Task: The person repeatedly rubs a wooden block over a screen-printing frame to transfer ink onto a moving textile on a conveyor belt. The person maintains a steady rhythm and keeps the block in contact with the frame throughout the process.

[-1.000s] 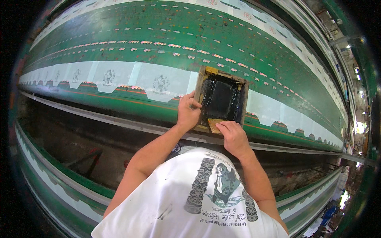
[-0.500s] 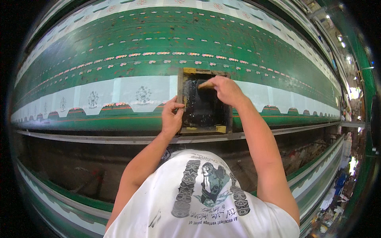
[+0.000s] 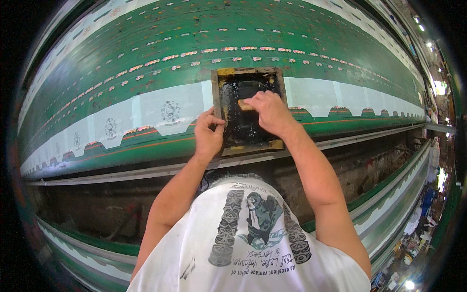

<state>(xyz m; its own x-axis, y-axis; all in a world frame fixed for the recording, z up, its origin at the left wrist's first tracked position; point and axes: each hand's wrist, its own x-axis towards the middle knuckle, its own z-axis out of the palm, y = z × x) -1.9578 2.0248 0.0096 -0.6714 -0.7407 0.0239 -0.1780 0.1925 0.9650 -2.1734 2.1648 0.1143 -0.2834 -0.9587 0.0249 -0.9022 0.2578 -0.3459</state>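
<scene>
A screen printing frame (image 3: pixel 216 87) with a dark wooden border and glossy black ink inside rests on the long green table (image 3: pixel 160 39), over a strip of pale cut fabric pieces (image 3: pixel 131 109). My left hand (image 3: pixel 209 131) grips the frame's left side with curled fingers. My right hand (image 3: pixel 270 112) holds a tan squeegee (image 3: pixel 244 104) on the inked screen, around its middle. Some fabric pieces to the left carry dark printed emblems (image 3: pixel 170 112).
A metal rail (image 3: pixel 116 174) runs along the table's near edge above a dark gap. A lower parallel table (image 3: pixel 92 248) with green and white strips lies behind my body. Rows of small colored printed bits cross the table's far part. Clutter (image 3: pixel 413 228) lines the right.
My right hand went with the squeegee from the screen's bottom edge up toward the top, then came slightly down to the middle. My left hand stays on the frame; the view has shifted.
</scene>
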